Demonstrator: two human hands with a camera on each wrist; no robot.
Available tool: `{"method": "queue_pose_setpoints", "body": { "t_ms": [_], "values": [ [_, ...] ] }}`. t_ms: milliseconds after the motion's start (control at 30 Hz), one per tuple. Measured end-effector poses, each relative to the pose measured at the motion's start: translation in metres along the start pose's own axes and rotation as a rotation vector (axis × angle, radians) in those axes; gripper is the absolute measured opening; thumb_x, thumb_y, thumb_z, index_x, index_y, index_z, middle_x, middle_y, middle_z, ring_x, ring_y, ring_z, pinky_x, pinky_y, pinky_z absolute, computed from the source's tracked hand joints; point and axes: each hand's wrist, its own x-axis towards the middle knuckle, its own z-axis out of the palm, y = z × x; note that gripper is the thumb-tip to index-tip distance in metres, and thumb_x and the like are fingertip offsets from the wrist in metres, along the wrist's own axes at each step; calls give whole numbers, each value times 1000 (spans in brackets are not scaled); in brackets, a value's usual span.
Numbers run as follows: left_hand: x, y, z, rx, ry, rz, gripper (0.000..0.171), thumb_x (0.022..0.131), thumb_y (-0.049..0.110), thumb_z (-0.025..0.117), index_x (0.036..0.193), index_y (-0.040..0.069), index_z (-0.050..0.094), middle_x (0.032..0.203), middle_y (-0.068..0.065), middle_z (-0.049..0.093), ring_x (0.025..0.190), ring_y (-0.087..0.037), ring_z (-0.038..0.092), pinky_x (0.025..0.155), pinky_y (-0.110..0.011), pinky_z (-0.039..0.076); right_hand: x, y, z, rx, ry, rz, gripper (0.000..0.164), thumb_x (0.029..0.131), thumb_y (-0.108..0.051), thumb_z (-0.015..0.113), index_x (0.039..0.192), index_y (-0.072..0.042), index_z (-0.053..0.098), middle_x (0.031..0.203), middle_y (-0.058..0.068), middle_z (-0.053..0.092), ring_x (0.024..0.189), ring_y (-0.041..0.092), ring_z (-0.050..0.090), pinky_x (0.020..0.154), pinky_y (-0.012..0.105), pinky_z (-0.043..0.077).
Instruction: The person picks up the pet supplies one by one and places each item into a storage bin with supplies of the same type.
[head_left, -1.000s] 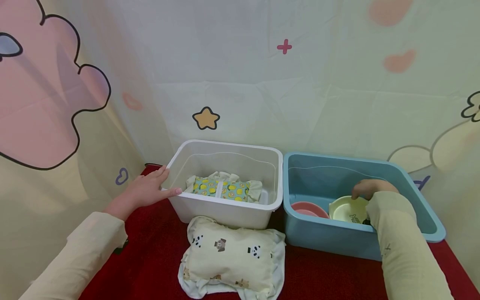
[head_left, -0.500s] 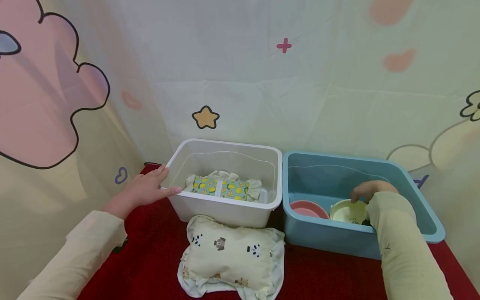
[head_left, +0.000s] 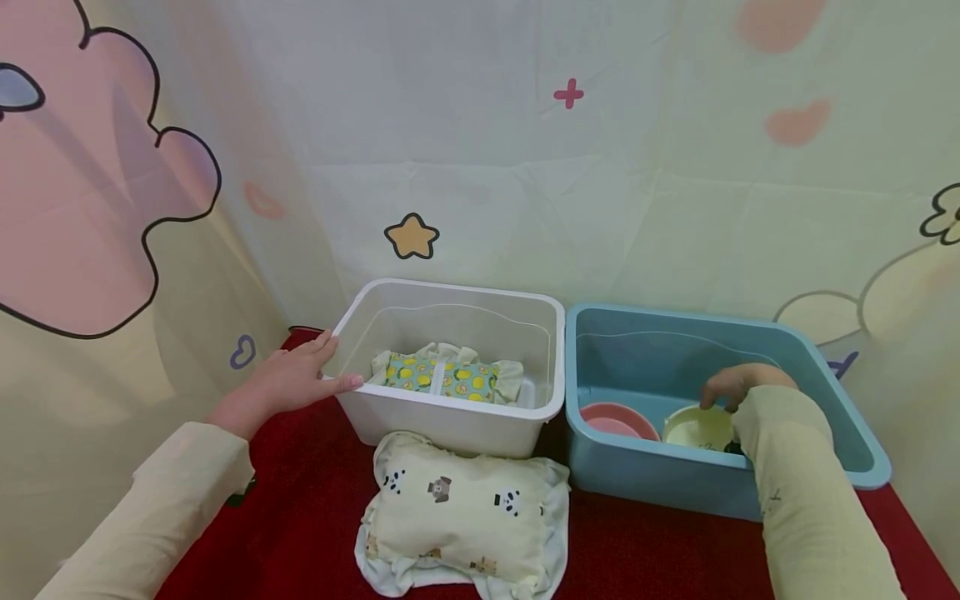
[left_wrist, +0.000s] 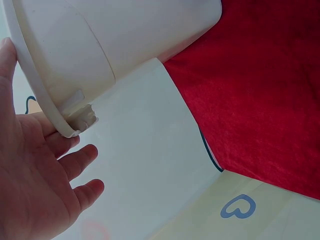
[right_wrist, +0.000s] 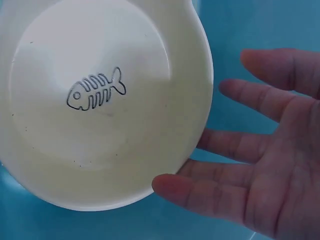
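Observation:
Inside the blue plastic bin (head_left: 660, 479), my right hand (head_left: 738, 385) is at the edge of a pale yellow bowl (head_left: 693, 425). In the right wrist view its fingers are extended and spread, with the lower fingertips at the bowl's rim and the thumb apart from it. A fish-bone drawing marks the floor of the bowl (right_wrist: 105, 140). My left hand (head_left: 296, 375) rests on the left front corner of the white bin (head_left: 450, 425), its rim (left_wrist: 42, 97) passing between thumb and fingers. Beside the yellow bowl lies a pink bowl (head_left: 618, 419).
A small lemon-print cushion (head_left: 408, 371) with frilled edges lies in the white bin. In front of that bin, a cream animal-print pillow (head_left: 457, 517) lies on the red cloth (head_left: 300, 508). A printed curtain (head_left: 487, 208) hangs right behind both bins.
The yellow bowl has tipped down flatter onto the blue bin's floor. My right hand has shifted slightly with it, while the left hand stays on the white bin.

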Motion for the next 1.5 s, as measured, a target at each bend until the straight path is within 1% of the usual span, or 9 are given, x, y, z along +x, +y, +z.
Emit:
{"method": "queue_pose_setpoints", "body": {
  "t_ms": [67, 133, 300, 333, 633, 967, 1100, 1267, 1500],
  "values": [
    [0, 0, 0, 1, -1, 0, 97, 75, 71, 39, 140, 2, 18, 145, -23, 16, 128, -45, 21, 95, -66, 21, 2, 0, 0, -32, -19, -40, 63, 87, -19, 46, 131, 17, 19, 134, 41, 16, 119, 51, 31, 94, 50, 37],
    [0, 0, 0, 1, -2, -2, 97, 75, 71, 39, 140, 2, 18, 145, -23, 16, 128, -45, 21, 95, -66, 21, 4, -1, 0, 30, -45, -49, 63, 88, -17, 44, 132, 17, 15, 134, 41, 18, 117, 47, 37, 92, 46, 40],
    [0, 1, 0, -1, -9, -9, 97, 75, 72, 39, 140, 3, 18, 145, -22, 16, 127, -47, 22, 93, -66, 24, 7, -5, 1, 183, -103, -75, 66, 88, -14, 39, 134, 17, 2, 134, 43, 11, 122, 49, 28, 87, 40, 44],
    [-1, 1, 0, -1, -10, -11, 97, 75, 72, 38, 140, 3, 18, 145, -22, 16, 127, -47, 22, 93, -66, 24, 8, -6, 1, 174, -117, -88, 66, 88, -13, 38, 133, 18, 0, 135, 43, 8, 124, 51, 23, 87, 40, 43],
    [-2, 2, 0, -2, 5, -11, 96, 75, 71, 40, 140, 3, 18, 145, -22, 17, 124, -47, 27, 91, -64, 29, 3, -12, 0, 160, -69, -80, 66, 88, -13, 42, 134, 18, 4, 134, 43, 13, 124, 51, 23, 91, 45, 42],
    [-1, 1, 0, -3, 2, -13, 96, 75, 71, 40, 140, 3, 18, 145, -22, 16, 125, -48, 26, 91, -65, 28, 3, -10, -1, 153, -52, -97, 67, 87, -12, 44, 133, 18, 6, 134, 43, 13, 123, 51, 24, 91, 45, 43],
    [0, 1, 1, 4, 5, -13, 96, 75, 71, 39, 140, 3, 18, 145, -22, 16, 125, -48, 26, 91, -65, 28, 2, -10, -2, 150, -24, -95, 66, 87, -13, 44, 133, 18, 7, 134, 42, 14, 123, 51, 25, 91, 46, 42],
    [0, 0, 2, 6, 7, -11, 96, 75, 71, 39, 140, 3, 18, 145, -23, 17, 125, -48, 25, 92, -65, 27, -1, -10, -4, 183, 0, -96, 66, 88, -13, 43, 134, 17, 7, 135, 40, 13, 124, 51, 22, 94, 47, 40],
    [0, 0, 2, 7, 8, -8, 96, 76, 70, 40, 140, 3, 18, 145, -23, 16, 125, -48, 26, 92, -65, 27, -4, -12, -7, 180, 11, -124, 65, 89, -14, 42, 133, 18, 7, 135, 40, 14, 123, 51, 24, 94, 48, 39]
  ]
}}
